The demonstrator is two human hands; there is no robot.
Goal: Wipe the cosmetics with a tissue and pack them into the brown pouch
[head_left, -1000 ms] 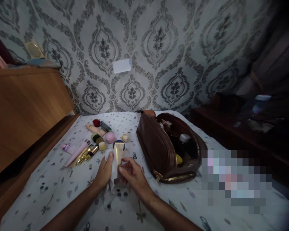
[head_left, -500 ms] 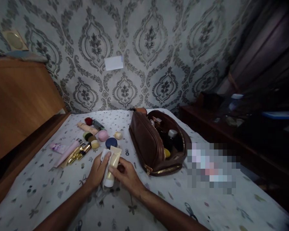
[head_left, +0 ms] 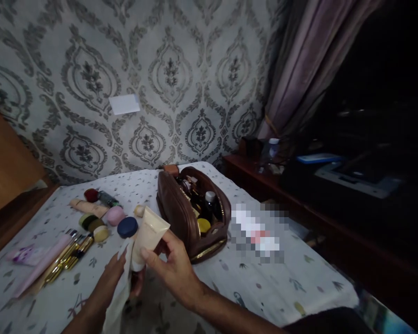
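My right hand (head_left: 176, 266) grips a cream-coloured tube (head_left: 146, 235), cap end down, just in front of the open brown toiletry bag (head_left: 181, 215). My left hand (head_left: 113, 278) holds a white cloth (head_left: 120, 297) against the tube's lower end. The bag stands on the patterned bedsheet (head_left: 257, 287) and holds a dark bottle with a white cap (head_left: 209, 200), a yellow-lidded jar (head_left: 203, 225) and other small items.
Left of the bag lie several cosmetics: a blue-lidded jar (head_left: 127, 227), a pink sponge (head_left: 114, 215), a red-capped item (head_left: 90, 195), gold tubes (head_left: 68, 255), a pink tube (head_left: 38, 266). A dark wooden side table (head_left: 299, 204) runs along the right, a curtain (head_left: 299, 79) behind it.
The view has swung right. My right hand has lifted the tube up and nearer the bag; my left hand with the cloth stays at its lower end.
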